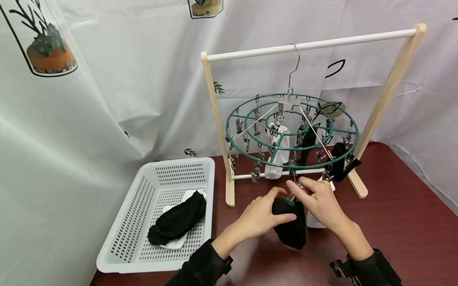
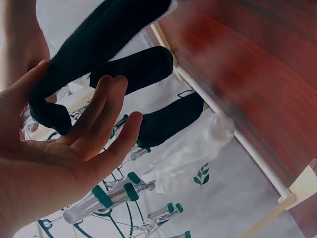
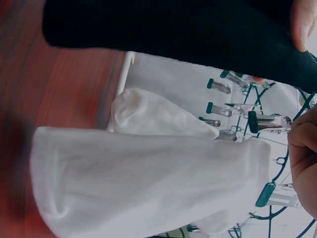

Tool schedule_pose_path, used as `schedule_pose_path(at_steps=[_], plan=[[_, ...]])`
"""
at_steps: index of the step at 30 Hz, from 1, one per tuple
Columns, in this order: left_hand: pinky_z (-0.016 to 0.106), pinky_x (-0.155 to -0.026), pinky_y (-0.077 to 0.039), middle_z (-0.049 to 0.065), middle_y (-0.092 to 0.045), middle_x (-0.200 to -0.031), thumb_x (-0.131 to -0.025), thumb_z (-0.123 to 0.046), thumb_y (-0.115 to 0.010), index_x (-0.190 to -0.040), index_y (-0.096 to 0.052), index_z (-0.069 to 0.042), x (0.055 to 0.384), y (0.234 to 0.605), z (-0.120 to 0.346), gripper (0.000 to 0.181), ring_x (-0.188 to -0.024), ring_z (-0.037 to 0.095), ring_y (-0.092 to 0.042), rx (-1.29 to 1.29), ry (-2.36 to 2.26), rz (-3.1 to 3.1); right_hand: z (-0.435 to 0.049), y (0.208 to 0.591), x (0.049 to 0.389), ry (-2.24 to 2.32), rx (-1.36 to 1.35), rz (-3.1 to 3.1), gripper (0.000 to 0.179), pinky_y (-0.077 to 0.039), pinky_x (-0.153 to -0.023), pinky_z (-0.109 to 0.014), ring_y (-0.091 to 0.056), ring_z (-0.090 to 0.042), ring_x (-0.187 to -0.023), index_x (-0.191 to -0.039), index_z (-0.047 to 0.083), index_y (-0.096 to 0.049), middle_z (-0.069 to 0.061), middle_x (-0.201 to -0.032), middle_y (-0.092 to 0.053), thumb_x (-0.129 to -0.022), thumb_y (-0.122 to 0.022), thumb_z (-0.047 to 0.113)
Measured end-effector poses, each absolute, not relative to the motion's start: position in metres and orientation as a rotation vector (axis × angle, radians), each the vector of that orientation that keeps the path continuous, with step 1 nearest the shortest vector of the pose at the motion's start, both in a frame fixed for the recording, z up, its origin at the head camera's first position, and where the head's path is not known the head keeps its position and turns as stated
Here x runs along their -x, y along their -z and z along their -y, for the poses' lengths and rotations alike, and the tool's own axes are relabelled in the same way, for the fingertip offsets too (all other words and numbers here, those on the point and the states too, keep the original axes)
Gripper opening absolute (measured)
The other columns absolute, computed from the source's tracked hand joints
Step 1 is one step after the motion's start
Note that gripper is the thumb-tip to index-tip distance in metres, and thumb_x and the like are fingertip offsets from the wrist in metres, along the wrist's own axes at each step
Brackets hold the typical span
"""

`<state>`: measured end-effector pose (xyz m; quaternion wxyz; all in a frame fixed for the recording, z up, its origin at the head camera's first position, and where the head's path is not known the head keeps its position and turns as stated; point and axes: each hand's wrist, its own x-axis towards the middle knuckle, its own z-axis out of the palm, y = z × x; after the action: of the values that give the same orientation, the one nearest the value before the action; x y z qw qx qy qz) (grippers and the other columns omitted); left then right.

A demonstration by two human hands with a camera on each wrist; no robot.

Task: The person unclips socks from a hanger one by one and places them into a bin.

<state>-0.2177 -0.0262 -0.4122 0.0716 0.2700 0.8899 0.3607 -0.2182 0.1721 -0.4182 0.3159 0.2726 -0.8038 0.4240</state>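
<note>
one black sock (image 1: 292, 233) in left hand (image 1: 259, 215), below hanger's edge (image 1: 322, 165)

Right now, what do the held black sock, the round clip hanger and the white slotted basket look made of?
Black sock: soft fabric, probably knit, fibre unclear; matte, bending limply.
Round clip hanger: plastic or plastic-coated metal; thin, stiff, evenly green.
White slotted basket: likely moulded plastic; smooth, regularly perforated.

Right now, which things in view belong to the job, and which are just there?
In the job, by the look of it:
black sock in the left grip
round green hanger
its clips
stand holding it up
hung white socks
hung black socks
white basket
black sock lying in it

Just there:
printed backdrop
table
</note>
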Motion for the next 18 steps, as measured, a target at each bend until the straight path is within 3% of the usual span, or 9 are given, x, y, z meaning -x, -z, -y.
schedule_pose_path(at_steps=[6,12,18], plan=[[0.023,-0.073,-0.052,0.004,-0.071,-0.097,-0.100,-0.010,-0.073,-0.115,-0.072,0.002,0.2236,0.4102,0.0299,0.020,-0.080,0.005,-0.062,-0.862,-1.468,-2.357,-0.1700,0.4197,0.2171,-1.152,-0.697,2.032,0.048,-0.018,-0.045,-0.020,-0.019,0.005,-0.053,-0.063,0.018,-0.042,0.012,-0.055,-0.026,-0.095,-0.070,-0.004],[0.022,-0.080,-0.051,0.009,-0.073,-0.109,-0.101,-0.006,-0.070,-0.126,-0.067,0.005,0.2199,0.4067,0.0323,0.028,-0.089,0.003,-0.063,-0.700,-1.704,-2.126,-0.1696,0.4215,0.2142,-1.184,-0.611,2.017,0.051,-0.018,-0.044,-0.021,-0.018,0.007,-0.052,-0.062,0.016,-0.038,0.013,-0.057,-0.025,-0.096,-0.070,-0.004],[0.022,-0.077,-0.053,0.017,-0.072,-0.117,-0.105,-0.008,-0.066,-0.130,-0.065,0.004,0.2166,0.4081,0.0337,0.028,-0.089,0.007,-0.066,-0.670,-1.726,-2.080,-0.1692,0.4252,0.2153,-1.171,-0.596,1.995,0.050,-0.018,-0.043,-0.021,-0.019,0.008,-0.052,-0.063,0.015,-0.037,0.014,-0.058,-0.026,-0.099,-0.070,0.001]])
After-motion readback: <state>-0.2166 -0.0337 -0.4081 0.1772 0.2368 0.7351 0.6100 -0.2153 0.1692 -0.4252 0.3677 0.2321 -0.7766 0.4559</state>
